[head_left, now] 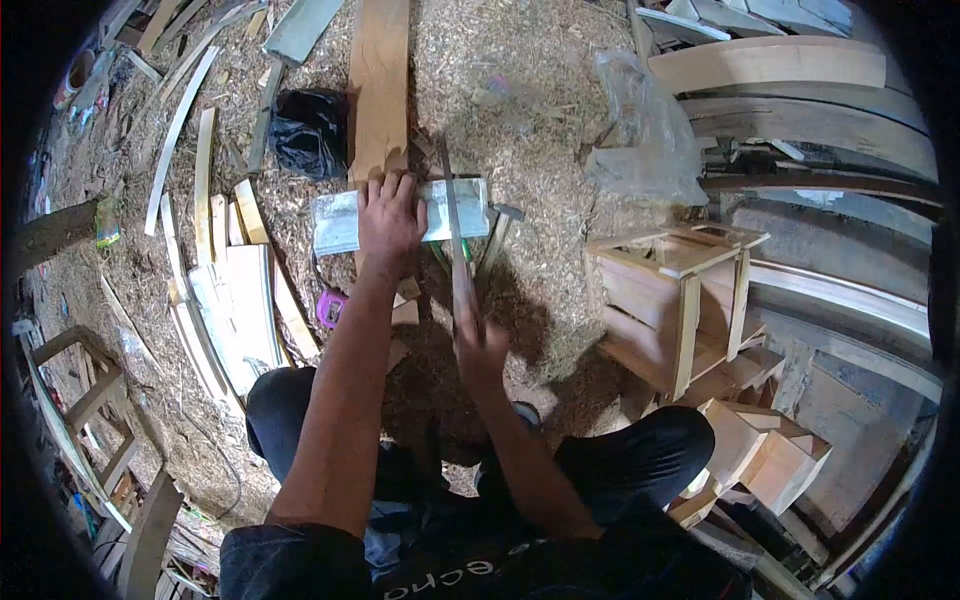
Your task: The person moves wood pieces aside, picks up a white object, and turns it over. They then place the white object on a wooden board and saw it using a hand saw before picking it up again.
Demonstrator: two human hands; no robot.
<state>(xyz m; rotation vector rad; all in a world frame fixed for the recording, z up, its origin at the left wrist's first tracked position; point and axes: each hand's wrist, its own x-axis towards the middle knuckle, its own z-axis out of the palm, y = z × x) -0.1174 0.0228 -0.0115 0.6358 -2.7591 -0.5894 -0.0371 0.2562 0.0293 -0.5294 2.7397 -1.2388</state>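
A short whitish board [336, 222] lies crosswise over the near end of a long brown plank [380, 85]. My left hand [390, 225] presses on the board, its fingers bent over the far edge. In my right hand [482, 352] is the handle of a handsaw [454, 215], whose blade crosses the board to the right of my left hand and points away from me. A hammer [508, 211] lies just past the board's right end. Below the board, near my left forearm, sits a purple tape measure [330, 307].
Sawdust and shavings cover the ground. Left of me are a black plastic bag [308, 135], thin wood strips [205, 185] and a pile of pale boards [240, 310]. To the right stand a small wooden frame [690, 320], clear plastic sheeting [655, 150] and stacked curved planks [770, 63].
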